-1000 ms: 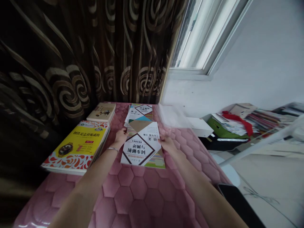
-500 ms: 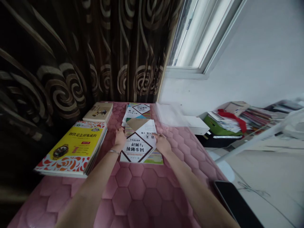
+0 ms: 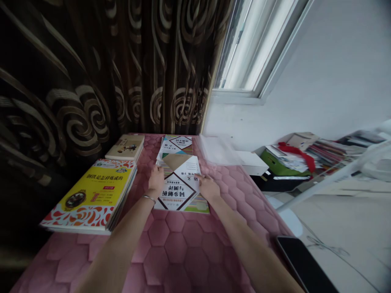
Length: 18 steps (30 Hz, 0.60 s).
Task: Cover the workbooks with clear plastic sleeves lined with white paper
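Pink quilted cover (image 3: pixel 174 248) with a hexagon pattern fills the nearest part of the view, and two bare forearms reach over it from the bottom edge. The left hand (image 3: pixel 156 181), with a thin silver bracelet (image 3: pixel 149 199) on its wrist, stands at the left long edge of a paperback workbook (image 3: pixel 180 191), and the right hand (image 3: pixel 208 188) rests its fingertips (image 3: pixel 200 177) on the book's cover near the right long edge. So the hands are set wide, one on each side of the book, but it cannot be told if they really grip it or only press on it. The workbook lies flat in the middle of the pink cover, and its long axis runs almost straight away from the person. Its big title is upside down for the person, so the top of the book points toward the person's body, and a tan corner lies at the far end. This far end meets a second workbook (image 3: pixel 175 143), which lies in the same direction. To the left are a thick yellow book (image 3: pixel 94 191) and a smaller cream book (image 3: pixel 125 147). To the right are a clear plastic sleeve (image 3: pixel 217 149), a white box (image 3: pixel 252 163) and, nearer, a black smartphone (image 3: pixel 304 264). Farther away hang a dark swirled curtain (image 3: pixel 91 69) and a bright window (image 3: pixel 253 44) in a white wall (image 3: pixel 339 69).
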### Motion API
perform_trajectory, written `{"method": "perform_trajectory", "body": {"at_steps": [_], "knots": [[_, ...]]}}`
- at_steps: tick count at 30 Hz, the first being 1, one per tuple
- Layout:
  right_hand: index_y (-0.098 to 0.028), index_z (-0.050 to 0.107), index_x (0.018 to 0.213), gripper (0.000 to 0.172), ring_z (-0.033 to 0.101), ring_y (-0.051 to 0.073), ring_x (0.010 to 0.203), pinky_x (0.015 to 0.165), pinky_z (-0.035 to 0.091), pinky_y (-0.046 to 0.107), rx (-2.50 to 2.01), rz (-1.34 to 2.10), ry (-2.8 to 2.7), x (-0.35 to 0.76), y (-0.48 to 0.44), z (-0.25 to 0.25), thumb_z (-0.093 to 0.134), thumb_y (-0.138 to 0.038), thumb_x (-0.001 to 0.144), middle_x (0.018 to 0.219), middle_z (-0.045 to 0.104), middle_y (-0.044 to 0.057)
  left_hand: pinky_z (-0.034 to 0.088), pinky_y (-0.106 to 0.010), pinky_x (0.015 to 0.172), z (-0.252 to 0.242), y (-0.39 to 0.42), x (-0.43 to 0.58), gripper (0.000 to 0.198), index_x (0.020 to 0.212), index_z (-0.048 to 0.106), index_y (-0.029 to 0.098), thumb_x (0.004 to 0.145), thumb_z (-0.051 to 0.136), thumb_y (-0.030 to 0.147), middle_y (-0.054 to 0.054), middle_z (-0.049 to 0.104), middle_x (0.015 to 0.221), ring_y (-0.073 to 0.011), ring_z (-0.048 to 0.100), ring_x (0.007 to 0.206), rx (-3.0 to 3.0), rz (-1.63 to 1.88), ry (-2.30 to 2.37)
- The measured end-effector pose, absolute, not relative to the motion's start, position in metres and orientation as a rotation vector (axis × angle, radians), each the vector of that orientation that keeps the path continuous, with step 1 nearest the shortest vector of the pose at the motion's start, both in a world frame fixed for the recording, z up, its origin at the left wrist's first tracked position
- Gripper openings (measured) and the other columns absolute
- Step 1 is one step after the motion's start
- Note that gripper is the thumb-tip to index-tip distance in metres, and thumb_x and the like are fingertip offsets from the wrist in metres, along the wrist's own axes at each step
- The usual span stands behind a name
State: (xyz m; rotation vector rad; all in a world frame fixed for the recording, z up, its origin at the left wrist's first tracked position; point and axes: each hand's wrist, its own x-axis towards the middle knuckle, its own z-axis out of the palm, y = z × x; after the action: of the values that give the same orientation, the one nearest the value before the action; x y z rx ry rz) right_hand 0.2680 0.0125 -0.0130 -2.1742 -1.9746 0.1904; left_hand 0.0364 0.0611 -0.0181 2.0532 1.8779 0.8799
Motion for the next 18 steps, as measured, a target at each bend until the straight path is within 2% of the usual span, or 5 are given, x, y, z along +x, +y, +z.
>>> {"method": "perform_trajectory", "body": {"at_steps": [3, 6, 11, 16, 18], "knots": [[-0.035, 0.052, 0.136, 0.049, 0.064, 0.023, 0.102, 0.082, 0.05, 0.032, -2.177, 0.198, -1.988, 0.269, 0.012, -0.013, 0.034, -0.02, 0.093, 0.118, 0.063, 0.01, 0.043, -0.045, 0.096, -0.013, 0.057, 0.038, 0.032, 0.11, 0.06, 0.015, 0.088, 0.038, 0.007, -0.017, 0.053, 0.122, -0.0293, 0.049, 0.116, 2.22, 0.755, 1.907], [-0.036, 0.051, 0.137, 0.051, 0.065, 0.022, 0.102, 0.082, 0.049, 0.031, -2.174, 0.204, -1.994, 0.27, 0.013, -0.012, 0.033, -0.018, 0.093, 0.115, 0.064, 0.01, 0.036, -0.05, 0.1, -0.008, 0.054, 0.033, 0.031, 0.108, 0.062, 0.014, 0.088, 0.039, 0.008, -0.02, 0.053, 0.124, -0.0319, 0.048, 0.118, 2.399, 0.646, 1.829], [-0.034, 0.051, 0.137, 0.054, 0.065, 0.023, 0.102, 0.081, 0.048, 0.031, -2.173, 0.223, -2.008, 0.27, 0.014, -0.012, 0.034, -0.012, 0.091, 0.115, 0.065, 0.011, 0.032, -0.04, 0.106, 0.0, 0.04, 0.021, 0.021, 0.096, 0.067, 0.021, 0.088, 0.049, 0.013, -0.011, 0.06, 0.117, -0.0243, 0.05, 0.119, 2.668, 0.462, 1.451], [-0.033, 0.049, 0.139, 0.05, 0.065, 0.023, 0.099, 0.08, 0.048, 0.03, -2.179, 0.23, -2.014, 0.268, 0.015, -0.008, 0.034, -0.016, 0.094, 0.115, 0.064, 0.011, 0.041, -0.035, 0.098, 0.008, 0.009, 0.02, 0.03, 0.09, 0.069, 0.021, 0.082, 0.047, 0.002, -0.008, 0.063, 0.106, -0.0213, 0.058, 0.106, 2.627, 0.397, 1.298], [-0.031, 0.048, 0.14, 0.048, 0.063, 0.024, 0.101, 0.083, 0.047, 0.032, -2.187, 0.186, -2.009, 0.265, 0.01, -0.003, 0.035, -0.02, 0.095, 0.12, 0.061, 0.013, 0.045, -0.032, 0.093, 0.012, -0.01, 0.021, 0.029, 0.092, 0.069, 0.021, 0.083, 0.047, 0.004, -0.007, 0.065, 0.102, -0.0198, 0.06, 0.099, 2.573, 0.41, 1.321]]}}
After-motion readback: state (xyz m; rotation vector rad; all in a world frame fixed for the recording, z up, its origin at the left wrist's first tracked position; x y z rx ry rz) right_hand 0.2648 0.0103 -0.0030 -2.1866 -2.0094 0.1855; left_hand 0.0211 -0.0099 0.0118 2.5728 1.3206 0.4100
